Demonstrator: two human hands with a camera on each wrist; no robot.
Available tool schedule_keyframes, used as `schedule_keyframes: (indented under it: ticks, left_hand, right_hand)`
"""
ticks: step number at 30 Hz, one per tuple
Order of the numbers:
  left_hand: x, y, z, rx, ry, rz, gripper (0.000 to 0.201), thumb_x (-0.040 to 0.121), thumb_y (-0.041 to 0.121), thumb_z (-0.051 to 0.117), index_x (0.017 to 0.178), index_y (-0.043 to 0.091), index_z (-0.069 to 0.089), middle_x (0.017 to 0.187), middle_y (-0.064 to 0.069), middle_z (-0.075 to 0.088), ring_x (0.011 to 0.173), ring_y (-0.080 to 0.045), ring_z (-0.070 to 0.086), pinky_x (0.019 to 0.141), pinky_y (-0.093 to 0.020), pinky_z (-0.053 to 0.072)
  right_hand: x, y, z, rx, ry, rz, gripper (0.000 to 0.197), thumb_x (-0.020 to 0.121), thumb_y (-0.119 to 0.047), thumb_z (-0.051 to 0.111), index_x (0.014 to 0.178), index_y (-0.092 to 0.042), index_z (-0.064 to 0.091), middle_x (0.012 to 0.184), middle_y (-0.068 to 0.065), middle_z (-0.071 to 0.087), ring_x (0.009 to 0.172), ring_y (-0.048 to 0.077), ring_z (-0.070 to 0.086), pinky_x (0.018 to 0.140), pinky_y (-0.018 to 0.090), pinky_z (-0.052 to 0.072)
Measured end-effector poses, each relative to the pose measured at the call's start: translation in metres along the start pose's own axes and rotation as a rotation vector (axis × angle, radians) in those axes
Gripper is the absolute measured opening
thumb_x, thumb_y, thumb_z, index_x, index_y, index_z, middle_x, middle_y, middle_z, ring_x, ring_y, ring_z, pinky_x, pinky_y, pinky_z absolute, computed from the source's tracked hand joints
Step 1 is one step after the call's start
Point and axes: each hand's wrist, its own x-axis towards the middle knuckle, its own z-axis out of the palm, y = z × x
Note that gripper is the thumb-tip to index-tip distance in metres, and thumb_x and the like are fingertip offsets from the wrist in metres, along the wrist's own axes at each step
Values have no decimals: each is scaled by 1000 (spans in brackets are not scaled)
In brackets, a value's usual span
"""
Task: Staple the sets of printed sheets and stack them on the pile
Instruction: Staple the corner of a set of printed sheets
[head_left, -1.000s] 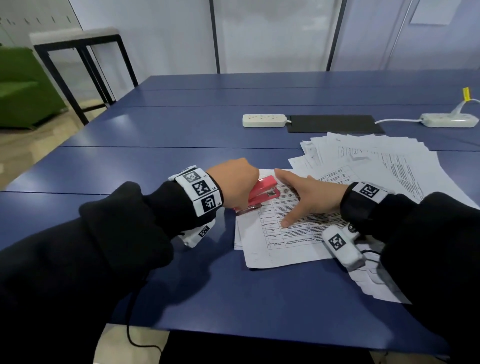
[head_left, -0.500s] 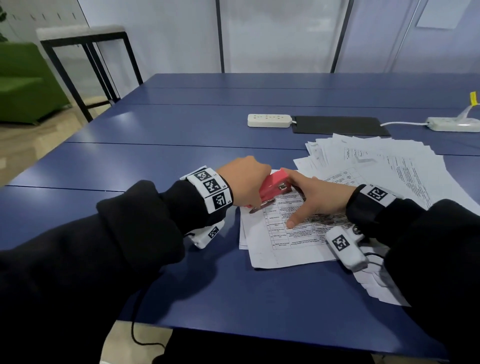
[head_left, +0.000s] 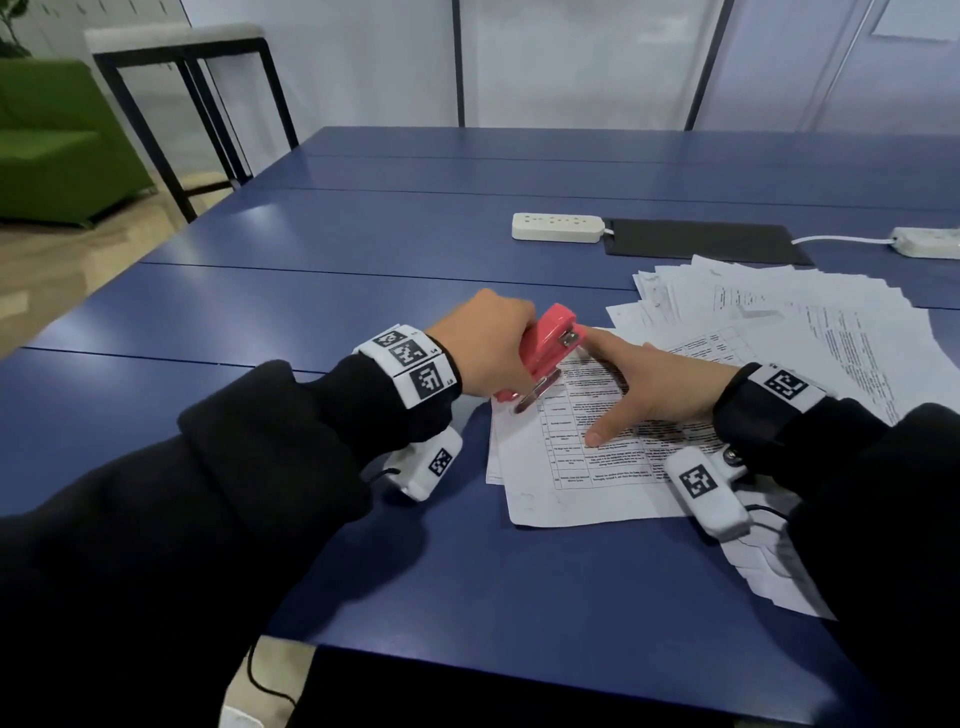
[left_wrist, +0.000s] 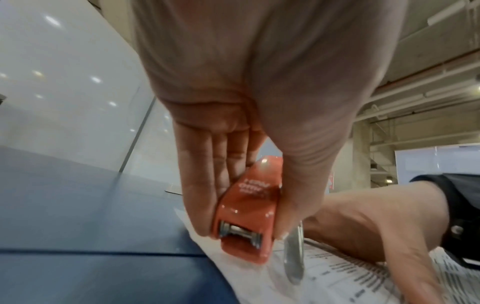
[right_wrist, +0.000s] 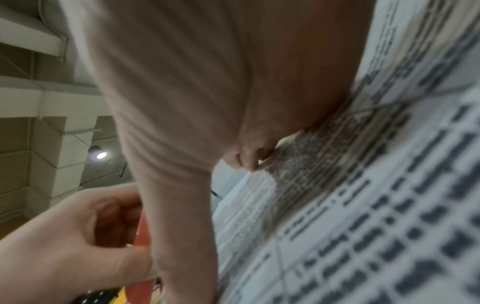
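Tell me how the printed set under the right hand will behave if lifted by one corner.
The printed set is thin loose paper, so it would likely droop. Its edges look uneven, so unstapled sheets may fan apart. The right hand pressing flat suggests it slides easily.

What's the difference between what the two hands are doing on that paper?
The left hand is curled round the red stapler, gripping it; the right hand holds nothing. The left hand stands above the corner of the set of printed sheets, while the right hand lies on the page with fingers spread. Both wear black sleeves and white marker bands, and both work over the same set.
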Motion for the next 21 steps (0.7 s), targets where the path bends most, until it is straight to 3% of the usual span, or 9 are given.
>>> schedule_keyframes:
  ticks: [5,9,13,16,19,21]
  left_hand:
    - [7,1,4,73,-26,47,34,72,27,81,97,19,60,77,2,61,74,-22,58,52,-27,38]
    - [11,4,6,134,-52,168,34,79,33,79,97,29,50,72,11,51,70,-14,54,58,-29,41]
    - [12,-2,4,159,-89,120,37,75,37,81,101,21,60,76,6,60,66,-13,57,60,-29,49]
    - [11,-9,5,136,-105,79,37,77,38,81,102,20,60,79,4,62,65,-11,56,55,-26,43]
    - [11,-7,4,159,-122,169,32,82,36,77,99,27,51,73,10,54,64,-5,48,53,-26,35]
    - [11,-6,4,176,-135,147,31,81,33,77,97,23,53,72,9,58,61,-7,52,52,-26,37]
  right_hand:
    - [1,1,0,27,5,-21,132,40,-76,92,151,-55,24,143,-37,48,139,3,46,125,58,15]
    - [2,3,2,36,12,-7,127,41,-73,94,148,-55,28,138,-32,56,137,6,49,125,58,16]
    - [0,-1,1,16,17,24,131,38,-74,92,150,-51,26,137,-33,55,135,9,50,126,52,19]
    - [0,-1,1,-4,19,66,148,35,-76,88,159,-41,16,137,-35,48,140,13,45,127,51,15]
    - [1,2,2,10,12,50,142,38,-75,91,157,-45,19,142,-29,54,139,12,47,127,54,15]
    - [2,3,2,8,5,56,146,36,-78,91,158,-44,18,145,-30,52,141,14,46,127,54,14]
